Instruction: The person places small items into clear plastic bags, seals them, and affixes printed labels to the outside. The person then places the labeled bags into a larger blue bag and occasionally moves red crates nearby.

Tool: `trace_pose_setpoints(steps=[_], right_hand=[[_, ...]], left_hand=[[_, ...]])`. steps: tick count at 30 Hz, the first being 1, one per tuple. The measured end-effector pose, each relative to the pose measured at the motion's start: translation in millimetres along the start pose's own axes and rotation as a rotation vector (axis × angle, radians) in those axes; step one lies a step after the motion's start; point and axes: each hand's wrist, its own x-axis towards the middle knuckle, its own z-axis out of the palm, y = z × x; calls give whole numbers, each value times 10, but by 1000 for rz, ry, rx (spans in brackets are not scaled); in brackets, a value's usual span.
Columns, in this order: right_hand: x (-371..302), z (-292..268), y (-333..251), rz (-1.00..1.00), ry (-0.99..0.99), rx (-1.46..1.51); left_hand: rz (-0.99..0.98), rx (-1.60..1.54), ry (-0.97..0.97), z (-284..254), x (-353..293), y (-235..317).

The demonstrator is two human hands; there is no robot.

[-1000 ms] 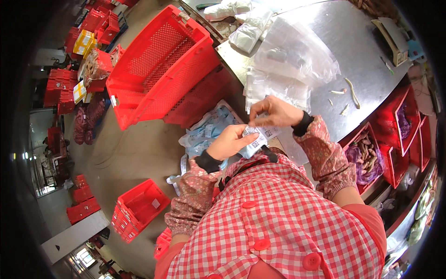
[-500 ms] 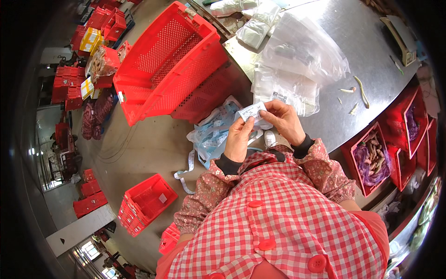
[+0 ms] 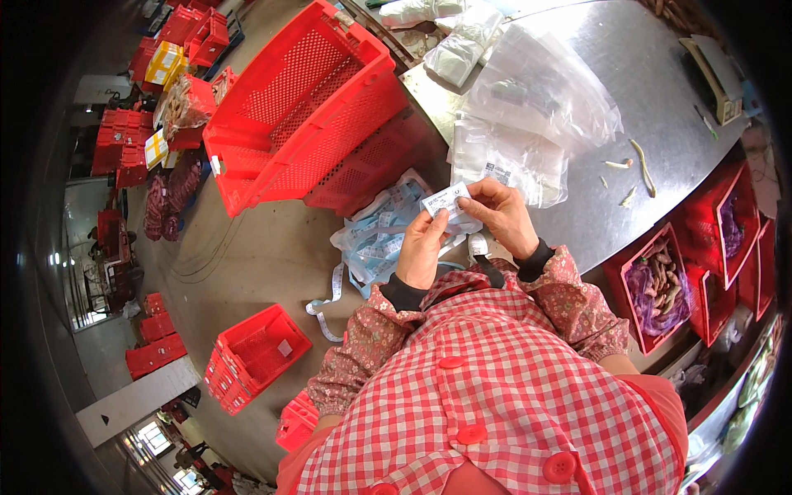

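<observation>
Between my two hands is a small white printed label [image 3: 444, 200], held up in front of my apron. My left hand [image 3: 419, 252] pinches its lower edge with thumb and fingers. On the label's right end, my right hand [image 3: 505, 219] has its thumb and forefinger closed. Just beyond the label, clear plastic bags [image 3: 532, 107] lie in a pile on the metal table [image 3: 602, 223], one with a printed label on it. Below my hands sits a light blue bag [image 3: 363, 256] full of label strips, and a loose label strip [image 3: 336, 289] trails from it toward the floor.
A large red perforated crate [image 3: 297, 115] stands tilted at the left of the table. Smaller red crates [image 3: 256, 355] are stacked on the floor at left. At right, a red crate [image 3: 656, 285] holds root vegetables in purple netting. Vegetable scraps [image 3: 642, 169] lie on the table.
Both hands keep their grip on the label, which has barely shifted. The whole view has moved slightly.
</observation>
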Motion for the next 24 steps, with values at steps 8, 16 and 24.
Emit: trace_pose_setpoints(steps=[8, 16, 24], right_hand=[[-38, -10, -11, -11, 0, -21], [-47, -28, 42, -16, 0, 32], [-50, -36, 51, -9, 2, 6]], left_hand=[[-3, 24, 5, 3, -28, -21], [-9, -3, -16, -20, -13, -62], [-29, -26, -34, -28, -9, -55]])
